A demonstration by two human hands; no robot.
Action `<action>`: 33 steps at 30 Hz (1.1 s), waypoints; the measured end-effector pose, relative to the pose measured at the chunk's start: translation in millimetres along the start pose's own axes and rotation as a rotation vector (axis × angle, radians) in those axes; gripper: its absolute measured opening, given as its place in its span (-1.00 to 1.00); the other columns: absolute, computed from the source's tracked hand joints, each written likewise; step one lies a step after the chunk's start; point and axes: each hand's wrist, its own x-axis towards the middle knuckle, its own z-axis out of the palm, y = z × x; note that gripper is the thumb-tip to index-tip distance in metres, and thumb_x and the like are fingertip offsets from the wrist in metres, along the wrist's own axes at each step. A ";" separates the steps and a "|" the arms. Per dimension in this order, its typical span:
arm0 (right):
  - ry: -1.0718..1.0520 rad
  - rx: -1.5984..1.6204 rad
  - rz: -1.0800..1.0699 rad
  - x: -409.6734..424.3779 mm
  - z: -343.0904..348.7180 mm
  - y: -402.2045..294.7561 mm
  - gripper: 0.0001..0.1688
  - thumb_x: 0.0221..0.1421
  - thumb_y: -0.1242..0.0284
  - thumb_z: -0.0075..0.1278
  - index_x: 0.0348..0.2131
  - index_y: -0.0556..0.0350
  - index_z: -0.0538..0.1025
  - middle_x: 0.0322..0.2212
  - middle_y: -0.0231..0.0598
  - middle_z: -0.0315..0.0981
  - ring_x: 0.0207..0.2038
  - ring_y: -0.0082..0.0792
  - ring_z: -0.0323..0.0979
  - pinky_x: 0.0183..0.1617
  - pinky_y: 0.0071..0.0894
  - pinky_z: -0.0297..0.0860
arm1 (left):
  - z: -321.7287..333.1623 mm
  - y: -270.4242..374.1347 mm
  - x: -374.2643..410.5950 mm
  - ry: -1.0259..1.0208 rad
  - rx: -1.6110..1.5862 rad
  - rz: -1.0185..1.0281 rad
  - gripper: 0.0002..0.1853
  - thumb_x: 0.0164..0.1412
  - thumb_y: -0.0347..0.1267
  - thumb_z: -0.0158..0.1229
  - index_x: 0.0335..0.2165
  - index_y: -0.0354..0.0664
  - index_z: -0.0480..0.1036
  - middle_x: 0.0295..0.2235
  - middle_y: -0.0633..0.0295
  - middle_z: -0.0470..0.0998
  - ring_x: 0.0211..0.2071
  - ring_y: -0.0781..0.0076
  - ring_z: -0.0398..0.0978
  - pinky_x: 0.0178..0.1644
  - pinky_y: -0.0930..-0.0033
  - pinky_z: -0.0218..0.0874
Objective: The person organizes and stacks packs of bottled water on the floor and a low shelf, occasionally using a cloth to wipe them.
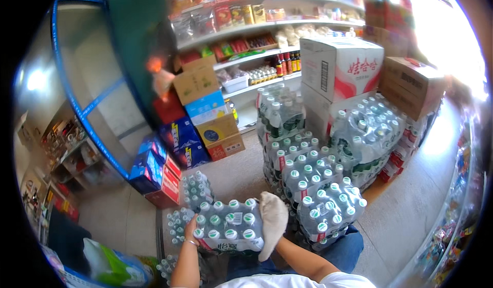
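A shrink-wrapped pack of water bottles (227, 226), with white caps and green marks, is held up in front of me between both hands. My left hand (191, 228), bare and with a bracelet at the wrist, grips the pack's left end. On the right end presses my right hand (274, 220), which wears a pale fabric glove. Both sets of fingertips are partly hidden. To the left and below, more bottle packs (198, 190) stand on the floor. Close to my right knee rises a stack of similar packs (331, 207).
Stacked cartons (215, 113) stand before the shop shelves (269, 26). Large white boxes (339, 68) and a wrapped bottle stack (366, 134) rise behind the right-hand packs. Red and blue cartons (158, 172) stand beside a blue-framed glass door (92, 95). Bagged goods (443, 241) line the right edge.
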 end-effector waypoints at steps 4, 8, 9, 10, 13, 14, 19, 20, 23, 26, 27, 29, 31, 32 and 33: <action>-0.120 -0.116 0.032 -14.9 -7.0 -5.0 -0.74 -0.07 0.42 -0.11 -0.33 0.16 0.43 -0.36 -0.02 0.37 -0.29 -0.08 0.33 -0.20 -0.19 0.23 | 1.4 3.5 -6.8 0.027 0.069 0.107 -0.72 0.07 -0.26 0.03 -0.38 -0.29 0.43 -0.46 0.28 0.48 -0.45 0.48 0.43 -0.40 0.44 0.24; -0.165 -0.236 0.028 -24.1 -29.9 -5.5 -0.78 -0.06 0.43 -0.13 -0.39 0.18 0.44 -0.47 -0.01 0.39 -0.41 -0.06 0.37 -0.33 -0.19 0.29 | 14.6 6.5 -15.8 0.015 0.132 0.142 -0.74 0.08 -0.27 0.01 -0.41 -0.29 0.43 -0.47 0.27 0.47 -0.46 0.48 0.43 -0.37 0.44 0.25; -0.176 -0.301 0.023 -26.3 -38.2 -3.8 -0.79 -0.06 0.43 -0.14 -0.41 0.18 0.45 -0.50 0.00 0.40 -0.44 -0.05 0.38 -0.36 -0.19 0.30 | 17.4 5.4 -14.2 -0.017 0.134 0.146 -0.74 0.09 -0.28 0.00 -0.41 -0.29 0.43 -0.47 0.27 0.48 -0.46 0.48 0.43 -0.37 0.44 0.25; -0.194 -0.344 0.035 -29.3 -44.8 -7.1 -0.79 -0.05 0.43 -0.14 -0.42 0.19 0.45 -0.53 0.00 0.40 -0.47 -0.05 0.39 -0.39 -0.19 0.32 | 15.3 6.1 -17.0 -0.004 0.166 0.175 -0.74 0.09 -0.28 0.00 -0.41 -0.29 0.43 -0.47 0.28 0.48 -0.46 0.49 0.43 -0.37 0.44 0.25; -0.387 -0.357 0.177 -16.2 -66.2 -30.4 -0.79 -0.08 0.44 -0.23 -0.41 0.16 0.37 -0.55 0.06 0.38 -0.45 0.01 0.38 -0.39 -0.13 0.30 | 23.7 7.4 -28.1 -0.004 0.152 0.168 -0.76 0.10 -0.29 -0.01 -0.42 -0.27 0.43 -0.48 0.30 0.47 -0.46 0.52 0.43 -0.39 0.44 0.25; -0.427 -0.306 0.057 -20.0 -65.0 -9.3 -0.78 -0.08 0.44 -0.22 -0.39 0.16 0.37 -0.55 0.05 0.37 -0.46 0.02 0.37 -0.38 -0.12 0.30 | 31.6 5.1 -35.9 -0.004 0.183 0.186 -0.77 0.11 -0.29 -0.01 -0.43 -0.26 0.43 -0.49 0.30 0.47 -0.47 0.51 0.43 -0.40 0.44 0.24; -0.259 -0.254 -0.011 -21.3 -77.7 -16.7 -0.85 -0.18 0.56 -0.22 -0.50 0.24 0.36 -0.69 0.00 0.32 -0.58 -0.01 0.37 -0.54 -0.16 0.28 | 73.8 23.2 -75.6 -0.088 0.170 0.308 -0.75 0.11 -0.29 -0.04 -0.40 -0.29 0.43 -0.42 0.23 0.48 -0.42 0.47 0.45 -0.33 0.42 0.27; -0.260 -0.229 -0.051 -13.5 -82.4 -21.4 -0.84 -0.19 0.57 -0.23 -0.48 0.25 0.35 -0.69 -0.01 0.31 -0.59 -0.01 0.36 -0.55 -0.17 0.27 | 84.4 34.5 -85.5 -0.132 0.137 0.313 -0.74 0.10 -0.30 -0.05 -0.38 -0.30 0.43 -0.39 0.22 0.48 -0.39 0.46 0.45 -0.31 0.42 0.27; -0.179 -0.219 -0.188 27.2 -100.1 -47.8 -0.75 -0.22 0.58 -0.20 -0.41 0.31 0.33 -0.67 -0.03 0.29 -0.58 -0.01 0.34 -0.55 -0.17 0.24 | 97.4 66.3 -78.3 -0.202 0.206 0.420 -0.69 0.14 -0.29 -0.12 -0.26 -0.29 0.40 -0.32 0.23 0.47 -0.31 0.46 0.43 -0.22 0.41 0.26; -0.175 -0.332 -0.148 63.2 -118.4 -64.4 -0.73 -0.25 0.54 -0.15 -0.42 0.35 0.33 -0.68 0.01 0.29 -0.57 0.01 0.32 -0.51 -0.15 0.23 | 152.2 99.6 -79.5 -0.345 0.211 0.472 -0.69 0.17 -0.30 -0.16 -0.28 -0.31 0.39 -0.34 0.23 0.47 -0.33 0.50 0.43 -0.24 0.46 0.26; -0.173 -0.379 -0.100 74.3 -124.0 -78.5 -0.82 -0.23 0.56 -0.16 -0.50 0.34 0.35 -0.69 0.07 0.29 -0.54 0.04 0.32 -0.46 -0.12 0.24 | 177.1 109.1 -84.6 -0.367 0.179 0.469 -0.71 0.17 -0.31 -0.15 -0.32 -0.33 0.40 -0.38 0.24 0.48 -0.37 0.55 0.43 -0.28 0.52 0.26; -0.027 -0.479 -0.012 97.1 -134.0 -101.6 -0.82 -0.17 0.56 -0.20 -0.50 0.35 0.38 -0.68 0.09 0.30 -0.53 0.03 0.33 -0.45 -0.13 0.25 | 206.4 129.4 -61.3 -0.465 0.140 0.377 -0.71 0.17 -0.31 -0.15 -0.31 -0.32 0.40 -0.37 0.25 0.48 -0.36 0.56 0.43 -0.27 0.51 0.26; 0.059 -0.561 -0.019 112.2 -138.2 -113.3 -0.81 -0.14 0.56 -0.23 -0.49 0.35 0.39 -0.67 0.09 0.31 -0.53 0.03 0.33 -0.44 -0.13 0.25 | 236.4 146.6 -34.8 -0.547 0.348 0.499 -0.72 0.16 -0.32 -0.13 -0.31 -0.31 0.40 -0.37 0.26 0.48 -0.35 0.56 0.42 -0.27 0.50 0.26; 0.145 -0.517 -0.086 116.4 -137.0 -93.8 -0.79 -0.12 0.55 -0.23 -0.46 0.37 0.38 -0.65 0.07 0.32 -0.53 0.04 0.32 -0.42 -0.14 0.26 | 262.1 147.6 -20.3 -0.622 0.516 0.702 -0.72 0.16 -0.31 -0.12 -0.31 -0.31 0.41 -0.37 0.26 0.48 -0.35 0.56 0.42 -0.27 0.49 0.26; 0.137 -0.560 0.021 126.6 -138.9 -104.9 -0.78 -0.11 0.55 -0.25 -0.44 0.35 0.38 -0.64 0.07 0.32 -0.51 0.05 0.32 -0.41 -0.13 0.25 | 282.8 144.5 -4.5 -0.664 0.691 0.897 -0.72 0.15 -0.31 -0.11 -0.32 -0.30 0.41 -0.38 0.27 0.48 -0.35 0.56 0.42 -0.26 0.49 0.26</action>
